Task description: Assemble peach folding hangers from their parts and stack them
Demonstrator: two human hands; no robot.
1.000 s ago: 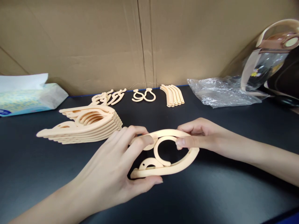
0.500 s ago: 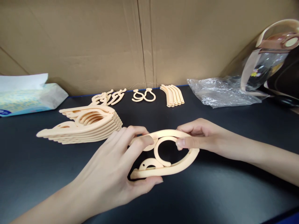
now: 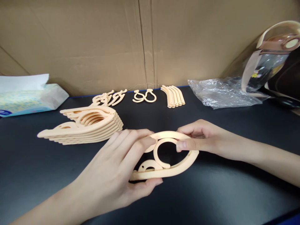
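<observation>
Head view: two bare hands hold a cream-coloured folded hanger (image 3: 168, 172) over a black tabletop (image 3: 215, 193), to the right of and nearer than a stack (image 3: 103, 128) of similar folded hangers. The left hand (image 3: 119, 165) clasps the hanger's two arm ends, thumb along the near edge, fingers over the far edge. The right hand (image 3: 203, 137) pinches its rounded end, thumb on top. Just behind the stack lie loose curved pieces (image 3: 117, 97). Farther back and right of the stack: two hooks (image 3: 154, 96), short curved strips (image 3: 172, 97), crumpled clear plastic (image 3: 217, 93), then a bottle (image 3: 272, 67). Left of the stack sits a tissue pack (image 3: 35, 100).
</observation>
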